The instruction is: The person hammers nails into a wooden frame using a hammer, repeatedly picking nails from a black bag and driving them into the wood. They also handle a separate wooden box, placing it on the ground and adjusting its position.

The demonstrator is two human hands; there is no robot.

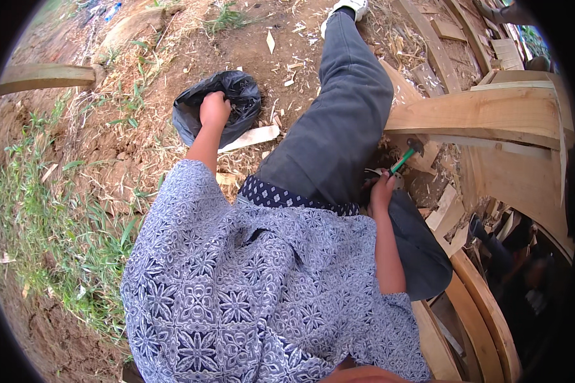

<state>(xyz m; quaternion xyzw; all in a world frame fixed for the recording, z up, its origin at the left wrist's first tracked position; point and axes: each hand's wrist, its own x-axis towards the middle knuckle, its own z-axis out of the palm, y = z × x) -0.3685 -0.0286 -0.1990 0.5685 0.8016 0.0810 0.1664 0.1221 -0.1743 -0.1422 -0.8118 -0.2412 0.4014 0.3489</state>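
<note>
Black bag (243,102): sat open-mouthed on the ground, left of the outstretched trouser leg (338,121), with a pale wood strip (252,137) just beside it.
Left hand (216,110): reached forward from the short sleeve, forearm slanting slightly inward, fingers curled down into the bag's mouth; from my end I could not tell whether they pinched anything.
Green-handled hammer (402,159): slanted forward and to the right, head foremost, to the right of the leg.
Right hand (382,191): I saw it wrapped around the lower handle, forearm pointing forward beside the hip.
Timber (479,118): lay to the right, its nearer end close above the hammer head.
Ground: wood shavings (153,134) surrounded the bag, and grass (45,204) grew farther left.
</note>
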